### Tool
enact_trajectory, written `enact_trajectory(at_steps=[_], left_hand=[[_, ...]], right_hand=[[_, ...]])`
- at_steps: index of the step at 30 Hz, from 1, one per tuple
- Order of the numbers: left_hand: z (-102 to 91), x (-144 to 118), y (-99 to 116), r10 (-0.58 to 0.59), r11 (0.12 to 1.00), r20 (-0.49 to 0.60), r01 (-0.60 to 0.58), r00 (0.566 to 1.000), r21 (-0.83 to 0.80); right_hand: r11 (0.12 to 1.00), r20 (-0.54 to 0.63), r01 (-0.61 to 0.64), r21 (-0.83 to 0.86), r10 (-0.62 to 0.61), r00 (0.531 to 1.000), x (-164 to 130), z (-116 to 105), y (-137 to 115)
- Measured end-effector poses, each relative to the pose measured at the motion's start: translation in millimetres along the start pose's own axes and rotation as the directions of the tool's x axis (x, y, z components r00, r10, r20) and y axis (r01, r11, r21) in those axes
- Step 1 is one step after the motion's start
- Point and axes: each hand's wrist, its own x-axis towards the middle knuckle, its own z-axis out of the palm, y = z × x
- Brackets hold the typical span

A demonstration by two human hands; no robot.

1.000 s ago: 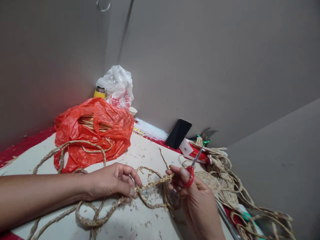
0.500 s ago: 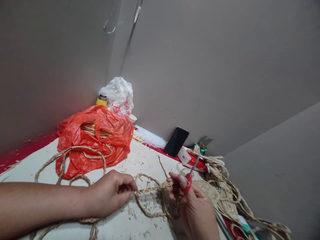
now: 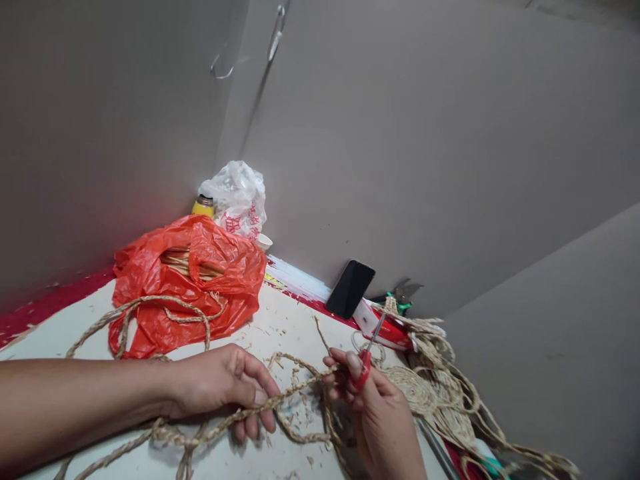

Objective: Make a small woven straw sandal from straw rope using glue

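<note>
A braided straw rope [image 3: 295,392] runs taut between my two hands over a white table top [image 3: 280,323]. My left hand [image 3: 225,390] pinches the rope with thumb and fingers, its loose length looping back along my forearm. My right hand [image 3: 373,407] grips the rope's other end and also holds red-handled scissors [image 3: 367,347], whose blades point up and away. Straw scraps lie under the rope.
An orange plastic bag [image 3: 193,280] with straw coils sits at the back left, a white bag [image 3: 237,197] and yellow bottle [image 3: 203,205] behind it. A black phone [image 3: 351,289] leans on the wall. Coiled woven straw [image 3: 435,387] piles up at right. Grey walls enclose the corner.
My left hand slid along the rope and its fingers spread lower. My right hand with the scissors shifted slightly left. The view tilted a little.
</note>
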Motion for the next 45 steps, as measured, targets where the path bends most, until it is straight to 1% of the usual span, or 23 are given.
enact_trajectory(at_steps=[6, 11, 15, 21, 28, 31, 36, 41, 45], left_hand=[[-5.1, 0.8, -0.2, -0.025, 0.998, 0.029, 0.027, 0.999, -0.055], [-9.5, 3.4, -1.5, -0.026, 0.998, 0.030, 0.028, 0.999, -0.063], [-13.0, 5.3, -0.9, -0.062, 0.996, 0.032, 0.064, 0.998, -0.070], [-15.2, 6.8, -2.7, -0.085, 0.995, 0.035, 0.087, 0.996, -0.056], [-15.2, 5.8, -0.6, -0.082, 0.996, 0.036, 0.083, 0.996, -0.015], [-16.2, 5.0, -0.1, -0.074, 0.997, 0.039, 0.074, 0.997, 0.002], [-17.5, 2.5, 0.1, -0.066, 0.997, 0.022, 0.065, 0.998, 0.034], [-12.7, 0.0, 2.9, -0.045, 0.997, 0.012, 0.044, 0.999, 0.056], [-9.9, 0.7, 2.7, -0.044, 0.995, 0.006, 0.043, 0.999, 0.091]], right_hand=[[1.000, 0.004, 0.013, -0.027, -0.013, 1.000, -0.6, 1.7, 0.6], [1.000, 0.003, 0.021, -0.018, -0.021, 1.000, -2.4, 3.6, -1.0], [0.999, 0.023, 0.034, -0.017, -0.034, 0.999, -2.5, 3.1, -0.8], [0.993, 0.040, 0.070, -0.098, -0.066, 0.997, -1.2, 0.1, 5.0], [0.985, 0.095, 0.133, -0.113, -0.122, 0.988, -4.9, 3.0, 3.5], [0.987, 0.090, 0.147, -0.060, -0.142, 0.986, -7.9, 5.7, -2.1], [0.981, 0.055, 0.169, 0.094, -0.174, 0.983, -8.1, 7.4, -10.9], [0.950, 0.032, 0.102, 0.294, -0.117, 0.993, -5.6, 8.5, -18.4], [0.934, 0.072, 0.024, 0.355, -0.053, 0.996, -6.0, 9.3, -24.2]])
